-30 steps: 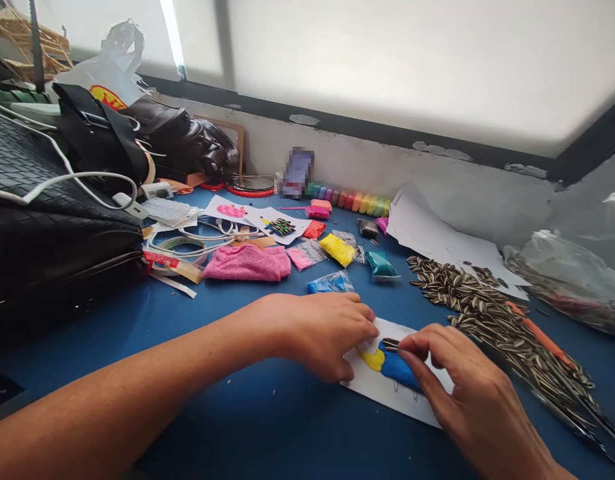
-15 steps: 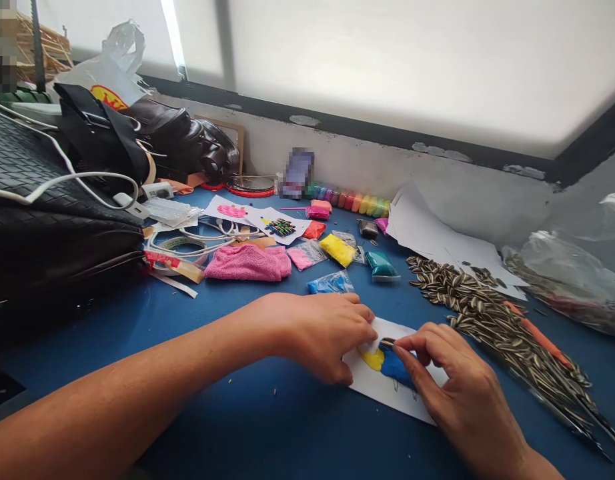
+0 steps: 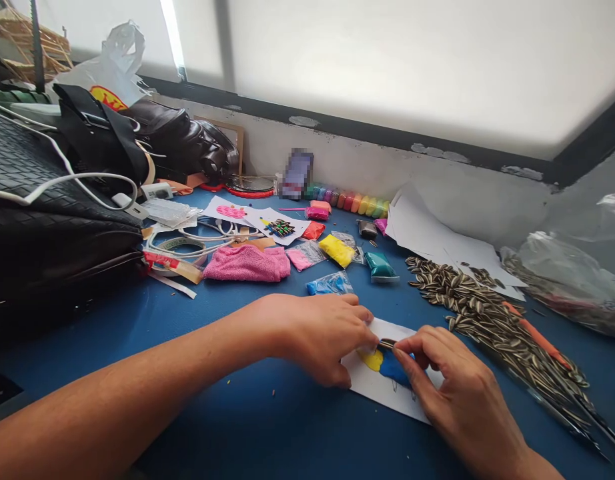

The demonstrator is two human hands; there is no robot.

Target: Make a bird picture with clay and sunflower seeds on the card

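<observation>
Paper card (image 3: 382, 395), near the surface's (image 3: 267, 433) front edge: left hand (image 3: 320, 333) is pinning its left edge; right hand (image 3: 455, 387), grip pinched, is pressing a seed (image 3: 386, 344) onto blue clay (image 3: 393, 367). Seed pile (image 3: 487, 313) is crowding the right side.

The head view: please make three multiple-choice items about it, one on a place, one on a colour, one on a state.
1. Where does the heap of sunflower seeds lie?
A. To the right of the paper sheet
B. On the pink cloth
C. Inside the black bag

2. What colours is the clay on the paper sheet?
A. Red and green
B. Yellow and blue
C. White and black

3. What does the right hand do?
A. It lies flat and empty on the table
B. It pinches a single seed at the clay's top edge
C. It lifts the pink cloth

Answers:
1 A: the striped seeds spread over the blue table on the right of the sheet.
2 B: a yellow patch meets a blue patch.
3 B: its fingers close on a seed, while the left hand presses on the sheet.
</observation>
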